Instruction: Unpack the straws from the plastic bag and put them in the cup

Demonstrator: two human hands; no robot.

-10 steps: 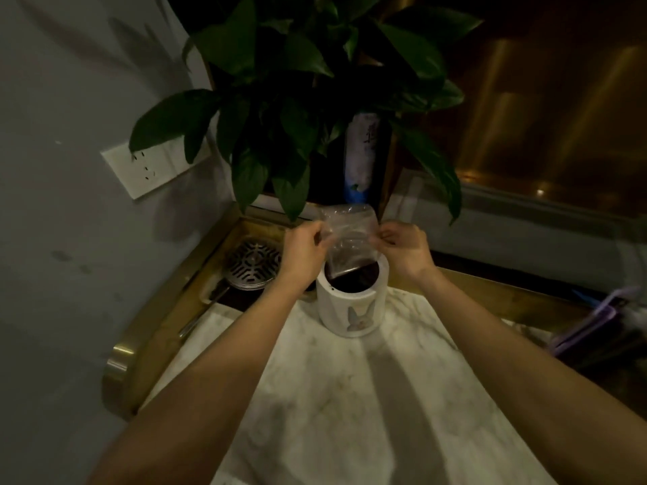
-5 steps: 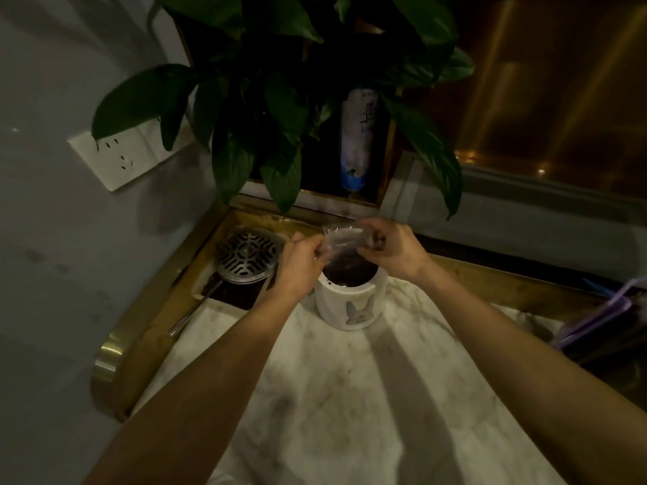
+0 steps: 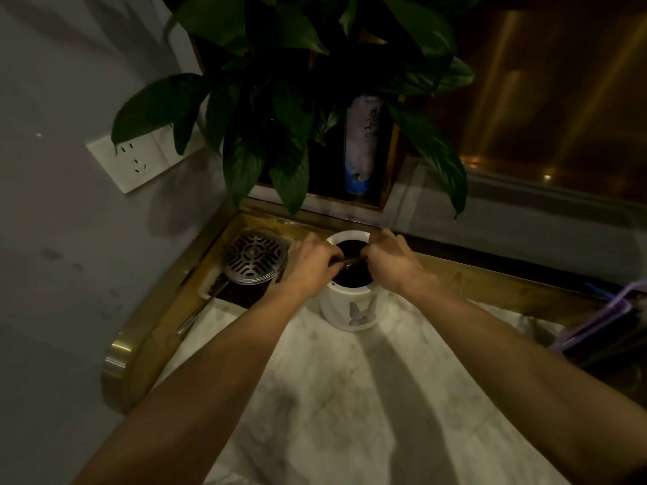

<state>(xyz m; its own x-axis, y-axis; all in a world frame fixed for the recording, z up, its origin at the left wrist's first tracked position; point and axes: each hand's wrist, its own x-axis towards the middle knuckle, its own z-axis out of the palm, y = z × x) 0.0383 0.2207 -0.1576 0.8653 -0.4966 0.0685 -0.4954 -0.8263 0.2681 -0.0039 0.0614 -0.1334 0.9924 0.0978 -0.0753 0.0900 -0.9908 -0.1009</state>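
Note:
A white cup (image 3: 352,309) with a rabbit picture stands on the marble counter. Its inside looks dark and full of dark straws (image 3: 353,278). Both my hands are over its mouth. My left hand (image 3: 308,266) and my right hand (image 3: 392,262) each pinch one end of the clear plastic bag (image 3: 348,262), which shows only as a thin dark strip between my fingers, low across the cup's opening. Most of the bag is hidden by my fingers.
A round metal strainer (image 3: 254,257) with a long handle lies in a brass-edged recess left of the cup. A large leafy plant (image 3: 297,82) hangs over the back. A wall socket (image 3: 140,162) is at the left. Purple items (image 3: 609,323) lie at the right edge.
The bag was held up above the cup; both hands have since lowered it and bunched it down at the cup's mouth. The camera has moved closer and tilted down.

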